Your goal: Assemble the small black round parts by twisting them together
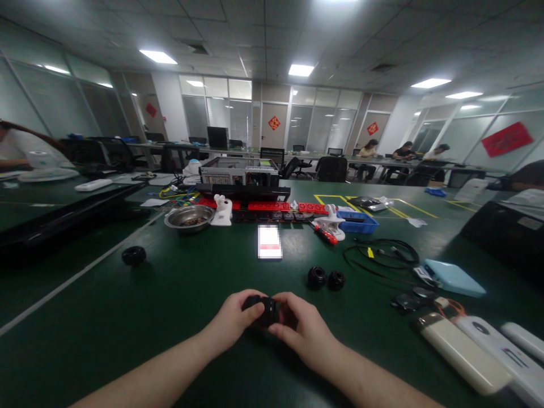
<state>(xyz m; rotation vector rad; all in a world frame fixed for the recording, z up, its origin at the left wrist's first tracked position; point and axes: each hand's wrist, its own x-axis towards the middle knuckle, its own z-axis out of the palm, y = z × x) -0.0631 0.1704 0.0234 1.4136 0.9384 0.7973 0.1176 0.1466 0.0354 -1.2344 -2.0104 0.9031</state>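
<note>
A small black wheel (pixel 266 311) with a ringed right side is between my hands, low over the green table. My left hand (pixel 238 314) grips it, thumb across its near face and fingers around the back. From the other side, my right hand (pixel 300 323) curves its thumb and fingertips against the rim. Part of the wheel is covered by my fingers. Two similar black tyres (pixel 317 277) stand a short way beyond my right hand. Another black tyre (pixel 134 256) lies farther off on the left.
Ahead lie a phone with a blurred screen (pixel 269 242), a metal bowl (pixel 189 220) of small parts, a red-handled screwdriver (pixel 326 234) and a blue tray (pixel 357 222). Black cables (pixel 385 253), a light-blue box (pixel 454 277) and a cream power bank (pixel 465 352) occupy the right. People sit in the background.
</note>
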